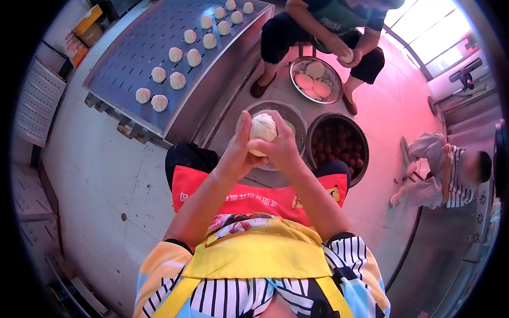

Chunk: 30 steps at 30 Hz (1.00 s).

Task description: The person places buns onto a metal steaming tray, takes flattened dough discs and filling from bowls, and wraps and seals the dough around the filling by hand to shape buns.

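Note:
A pale dough bun (263, 128) with a pleated, gathered top sits between my two hands in front of me. My left hand (238, 150) wraps its left side, with the thumb up along it. My right hand (281, 147) cups the opposite side, its thumb lying across the front of the dough. Below the bun is a round metal basin (295, 114), partly covered by my hands; its contents are hard to make out. Just right of it stands a dark tub (313, 139) of round, dark reddish-brown filling balls (339, 146).
Several shaped buns (177, 80) stand in rows on a slotted metal tray (124, 69) at upper left. Opposite me, a seated person (339, 32) holds dough above a metal bowl (292, 79) of flat dough rounds (321, 88). Another person (450, 172) sits at right.

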{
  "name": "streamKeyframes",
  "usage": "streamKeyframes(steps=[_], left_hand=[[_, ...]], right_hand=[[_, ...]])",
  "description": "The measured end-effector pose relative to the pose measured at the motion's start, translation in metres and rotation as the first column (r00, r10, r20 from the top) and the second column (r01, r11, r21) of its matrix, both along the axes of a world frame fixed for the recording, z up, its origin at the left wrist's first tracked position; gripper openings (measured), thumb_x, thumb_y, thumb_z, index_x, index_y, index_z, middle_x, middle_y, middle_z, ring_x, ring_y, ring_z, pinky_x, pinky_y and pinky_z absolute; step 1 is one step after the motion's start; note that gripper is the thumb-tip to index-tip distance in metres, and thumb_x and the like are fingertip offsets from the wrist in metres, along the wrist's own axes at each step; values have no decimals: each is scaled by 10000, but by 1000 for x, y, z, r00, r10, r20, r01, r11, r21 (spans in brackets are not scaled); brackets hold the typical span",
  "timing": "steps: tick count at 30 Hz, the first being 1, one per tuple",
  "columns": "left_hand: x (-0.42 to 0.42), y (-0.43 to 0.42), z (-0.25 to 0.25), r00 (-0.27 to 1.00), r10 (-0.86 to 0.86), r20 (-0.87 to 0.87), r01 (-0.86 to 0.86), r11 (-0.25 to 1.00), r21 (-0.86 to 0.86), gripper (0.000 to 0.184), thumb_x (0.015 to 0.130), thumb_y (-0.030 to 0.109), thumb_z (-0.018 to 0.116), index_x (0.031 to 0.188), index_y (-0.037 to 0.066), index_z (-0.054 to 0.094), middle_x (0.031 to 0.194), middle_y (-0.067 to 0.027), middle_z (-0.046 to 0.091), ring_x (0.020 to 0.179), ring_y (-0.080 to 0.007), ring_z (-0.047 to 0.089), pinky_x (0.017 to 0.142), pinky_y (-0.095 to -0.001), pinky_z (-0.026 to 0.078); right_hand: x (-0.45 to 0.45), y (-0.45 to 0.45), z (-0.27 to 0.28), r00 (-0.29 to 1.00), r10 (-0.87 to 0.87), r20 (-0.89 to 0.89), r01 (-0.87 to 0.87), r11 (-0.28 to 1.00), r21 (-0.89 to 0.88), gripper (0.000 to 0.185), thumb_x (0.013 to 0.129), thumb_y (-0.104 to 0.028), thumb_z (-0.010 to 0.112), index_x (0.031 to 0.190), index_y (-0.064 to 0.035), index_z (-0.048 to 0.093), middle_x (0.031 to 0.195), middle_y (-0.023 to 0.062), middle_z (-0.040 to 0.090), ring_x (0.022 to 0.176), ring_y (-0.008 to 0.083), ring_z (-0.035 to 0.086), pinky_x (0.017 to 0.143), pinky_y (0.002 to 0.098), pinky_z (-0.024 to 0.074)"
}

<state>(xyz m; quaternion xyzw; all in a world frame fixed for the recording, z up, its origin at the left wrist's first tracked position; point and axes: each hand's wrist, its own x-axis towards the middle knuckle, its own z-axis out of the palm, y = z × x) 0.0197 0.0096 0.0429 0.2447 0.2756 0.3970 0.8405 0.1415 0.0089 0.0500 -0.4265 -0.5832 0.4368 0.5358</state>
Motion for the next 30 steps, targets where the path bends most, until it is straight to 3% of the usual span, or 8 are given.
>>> streamKeyframes(steps=[4, 7, 10, 16, 19, 22, 25, 30], left_hand=[[0, 4, -5, 998, -20, -55, 22, 999, 27, 663, 826, 742, 346, 1022, 148, 567, 839, 10, 620, 643, -97, 617, 411, -215, 458], [-1, 4, -11, 998, 41, -45, -42, 999, -25, 676, 817, 754, 342, 1019, 151, 571, 827, 6, 624, 605, -104, 615, 369, -207, 434], [-11, 1, -9, 994, -56, 94, 60, 997, -51, 678, 814, 757, 341, 1015, 151, 572, 829, 3, 627, 612, -110, 622, 367, -205, 438], [1, -3, -2, 989, 129, -66, -131, 991, -23, 693, 794, 780, 339, 991, 158, 572, 817, 7, 623, 630, -100, 623, 367, -204, 432], [-9, 0, -7, 999, 13, 50, -12, 999, -31, 690, 794, 778, 341, 987, 157, 573, 825, 13, 627, 654, -90, 626, 395, -198, 448], [-7, -1, -13, 999, 41, -19, -41, 999, 17, 678, 804, 767, 344, 990, 158, 576, 839, 17, 633, 701, -92, 637, 424, -203, 470], [-3, -1, -14, 993, 114, -25, -114, 993, -4, 672, 812, 760, 346, 993, 155, 578, 855, 12, 638, 747, -110, 651, 463, -236, 501], [-20, 3, -16, 996, -35, 87, 34, 999, 10, 679, 818, 751, 349, 1014, 144, 586, 896, -4, 648, 806, -141, 663, 594, -289, 551]], right_hand=[[0, 1, 0, 985, 57, -161, -84, 982, -169, 579, 603, -287, 815, 1056, -40, 552, 899, 27, 571, 840, 133, 554, 746, 281, 472], [-6, -1, -3, 963, -139, 233, 144, 990, -6, 587, 606, -280, 814, 1072, -39, 553, 899, 33, 574, 840, 134, 556, 746, 282, 471], [-1, 3, 8, 967, 161, -197, -173, 984, -43, 579, 611, -268, 810, 1074, -31, 556, 904, 36, 579, 852, 135, 559, 750, 280, 469], [-7, -1, -13, 975, -82, 208, 86, 996, -7, 589, 604, -237, 804, 1095, -26, 555, 952, 40, 570, 876, 128, 553, 762, 270, 466], [-8, 2, 1, 976, 96, -195, -108, 993, -51, 598, 595, -263, 825, 1071, -21, 556, 928, 35, 557, 875, 138, 555, 767, 276, 465], [-5, -1, -5, 982, 110, -154, -131, 983, -129, 618, 596, -310, 832, 1065, -22, 549, 911, 44, 551, 873, 146, 556, 767, 289, 466], [-5, 3, -8, 888, -168, 429, 53, 962, 267, 632, 601, -330, 832, 1067, -19, 540, 902, 51, 555, 872, 154, 558, 772, 300, 465], [-9, 1, -10, 992, 103, -66, -106, 993, -43, 597, 610, -352, 828, 1030, -22, 562, 882, 45, 558, 883, 164, 562, 772, 298, 461]])
